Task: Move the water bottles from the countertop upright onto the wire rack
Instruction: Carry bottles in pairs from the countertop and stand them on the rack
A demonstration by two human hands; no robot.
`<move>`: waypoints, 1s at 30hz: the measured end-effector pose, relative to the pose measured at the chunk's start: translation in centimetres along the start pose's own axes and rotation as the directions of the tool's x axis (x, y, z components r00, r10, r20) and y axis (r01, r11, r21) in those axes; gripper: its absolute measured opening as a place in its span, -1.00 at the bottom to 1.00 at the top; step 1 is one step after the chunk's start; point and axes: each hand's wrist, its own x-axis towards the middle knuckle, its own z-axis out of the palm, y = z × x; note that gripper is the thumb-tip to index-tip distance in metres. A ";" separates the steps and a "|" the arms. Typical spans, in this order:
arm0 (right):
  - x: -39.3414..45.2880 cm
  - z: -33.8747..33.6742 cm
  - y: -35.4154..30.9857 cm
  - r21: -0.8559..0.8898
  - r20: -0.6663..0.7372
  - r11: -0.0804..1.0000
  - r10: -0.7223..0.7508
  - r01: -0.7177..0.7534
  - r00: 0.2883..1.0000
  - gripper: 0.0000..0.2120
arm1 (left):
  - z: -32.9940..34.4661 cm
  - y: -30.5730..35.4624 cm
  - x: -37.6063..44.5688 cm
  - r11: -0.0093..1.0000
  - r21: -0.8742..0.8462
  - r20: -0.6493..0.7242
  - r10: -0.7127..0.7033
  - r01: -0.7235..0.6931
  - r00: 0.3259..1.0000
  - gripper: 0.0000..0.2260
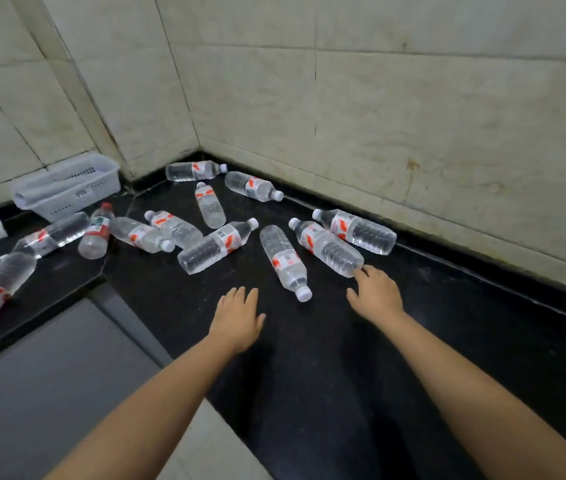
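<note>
Tiled walls met at a corner behind the glossy black stone countertop (pixel 413 341), where the clear plastic water bottles with red-and-white labels (pixel 215 247) lay scattered on their sides. No wire rack was in view. Our left hand (pixel 236 320) hovered flat with straight fingers, holding nothing. Our right hand (pixel 375 292), fingers extended, touched the base of the nearest bottle (pixel 326 247). We judged it best to grip mid-body, since a round bottle rolls when nudged.

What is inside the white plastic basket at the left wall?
Inside the white slotted plastic basket only its pale inner walls and a strip of floor show, with something whitish at its left end that I cannot identify. The near wall hides the rest. No clear plastic water bottle visibly lies inside.
</note>
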 end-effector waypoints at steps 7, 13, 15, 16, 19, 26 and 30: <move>6.8 2.8 0.0 0.007 -0.033 0.994 0.114 -0.113 0.993 -0.64 | 1.2 -2.2 12.2 0.966 -0.110 -0.059 0.227 -0.232 0.972 -0.53; 13.6 4.5 -3.2 -0.004 -0.001 0.963 0.270 -0.270 0.963 -0.46 | 2.1 -2.5 21.2 0.826 -0.105 -0.145 0.539 -0.555 0.830 -0.60; 15.5 5.1 -4.1 -0.006 0.002 0.945 0.327 -0.327 0.945 -0.43 | 2.2 -2.5 22.8 0.764 -0.120 -0.152 0.617 -0.634 0.772 -0.61; 16.1 5.5 -4.4 -0.012 -0.003 0.937 0.349 -0.349 0.937 -0.41 | 2.2 -2.7 23.2 0.731 -0.133 -0.173 0.648 -0.670 0.742 -0.63; 16.9 6.7 -4.3 -0.084 -0.044 0.922 0.375 -0.378 0.926 -0.39 | 2.7 -3.3 24.2 0.643 -0.147 -0.301 0.695 -0.752 0.653 -0.64; 17.3 7.8 -3.3 -0.148 -0.051 0.922 0.353 -0.357 0.934 -0.38 | 2.6 -2.4 24.9 0.631 -0.114 -0.304 0.714 -0.768 0.631 -0.62; 17.2 7.6 -3.5 -0.151 -0.043 0.927 0.342 -0.344 0.939 -0.39 | 1.6 -2.5 24.9 0.599 -0.055 -0.223 0.772 -0.799 0.595 -0.60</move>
